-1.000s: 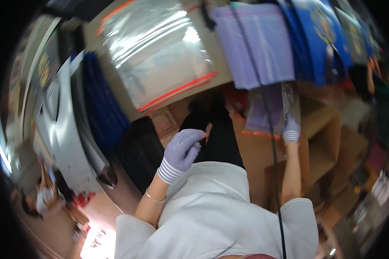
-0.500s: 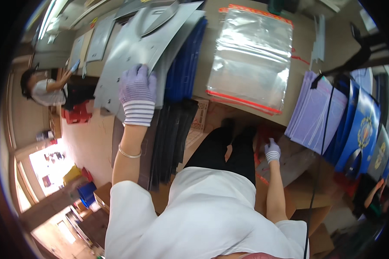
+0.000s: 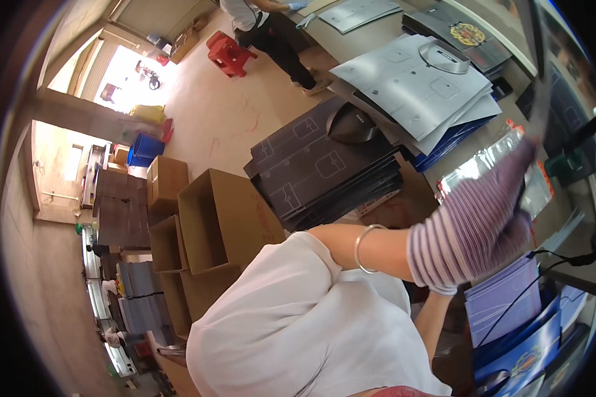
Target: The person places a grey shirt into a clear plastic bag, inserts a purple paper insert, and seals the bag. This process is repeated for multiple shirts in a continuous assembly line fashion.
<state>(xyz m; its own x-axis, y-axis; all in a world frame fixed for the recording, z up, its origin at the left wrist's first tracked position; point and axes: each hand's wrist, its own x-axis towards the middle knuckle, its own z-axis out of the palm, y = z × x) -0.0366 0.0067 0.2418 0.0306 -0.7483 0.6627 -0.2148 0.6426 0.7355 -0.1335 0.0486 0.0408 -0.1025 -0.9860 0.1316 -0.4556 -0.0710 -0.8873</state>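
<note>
Left hand (image 3: 483, 225): gloved, raised over clear plastic bag (image 3: 490, 165); grip state cannot be told.
Right hand: hidden.
Technique: lift bag by one edge.

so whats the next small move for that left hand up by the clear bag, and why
Probably lower the left hand the rest of the way onto the clear plastic bag and pinch its near edge. The gloved hand is raised and blurred right in front of the bag, which lies flat on the table beside the grey printed sheets. Whether it holds anything is unclear.

Right hand (image 3: 442, 289) mostly hidden behind blurred left hand (image 3: 483, 221).
</note>
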